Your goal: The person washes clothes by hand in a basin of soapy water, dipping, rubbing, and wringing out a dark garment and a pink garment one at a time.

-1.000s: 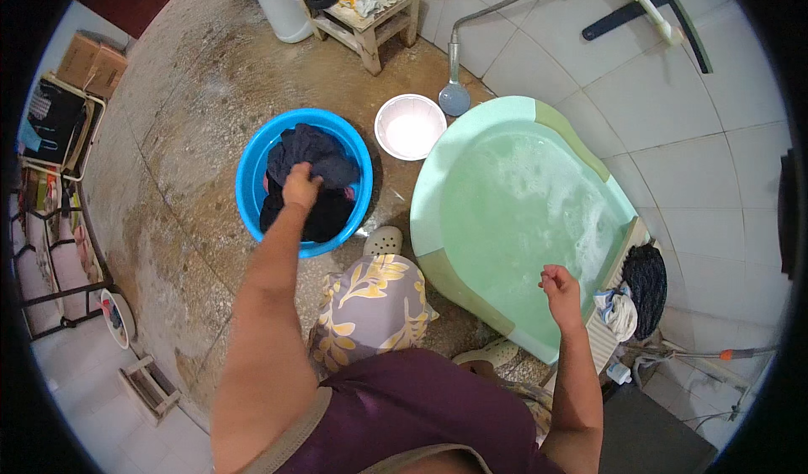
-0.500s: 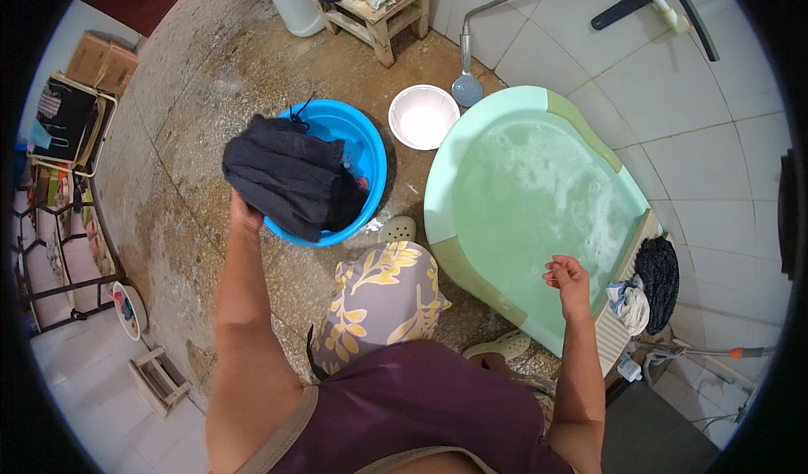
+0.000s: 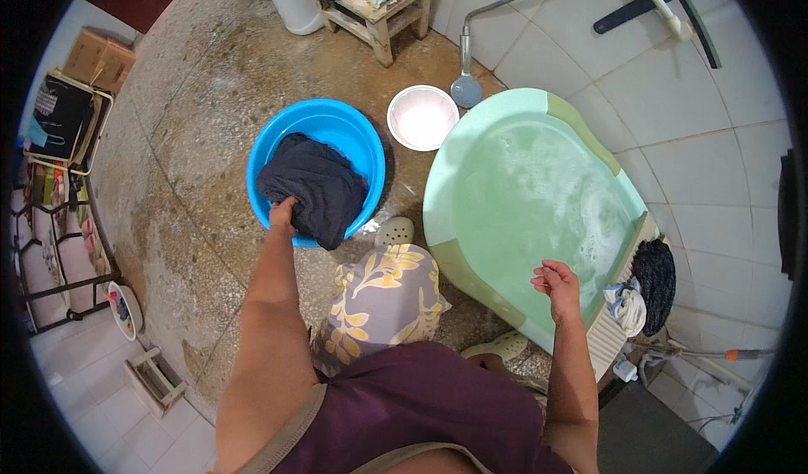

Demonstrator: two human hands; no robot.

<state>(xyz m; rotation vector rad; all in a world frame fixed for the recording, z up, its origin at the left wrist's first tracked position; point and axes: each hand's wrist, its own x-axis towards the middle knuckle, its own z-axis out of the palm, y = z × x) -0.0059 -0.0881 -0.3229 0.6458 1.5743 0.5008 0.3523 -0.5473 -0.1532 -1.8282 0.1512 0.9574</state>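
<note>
A dark, bunched-up garment [image 3: 318, 190] lies inside the round blue basin [image 3: 368, 142] on the floor. My left hand [image 3: 284, 213] is at the garment's near-left edge, with fingers closed on the cloth and partly hidden by it. Over the near right part of the pale green tub [image 3: 455, 129], which holds cloudy, foamy water, hovers my right hand [image 3: 559, 289]. Its fingers are loosely bent and a little apart, and nothing shows in them.
Between basin and tub stands a white bowl [image 3: 423, 118], with a shower head [image 3: 466, 91] beside it. On the ribbed ledge [image 3: 608, 337] right of the tub lie white cloth [image 3: 627, 309] and a black bundle [image 3: 654, 285]. A worn wooden stool [image 3: 383, 30] stands at the far side.
My left hand has moved right and lowered the dark garment from over the basin's left rim into the basin. My right hand has shifted slightly left above the tub.
</note>
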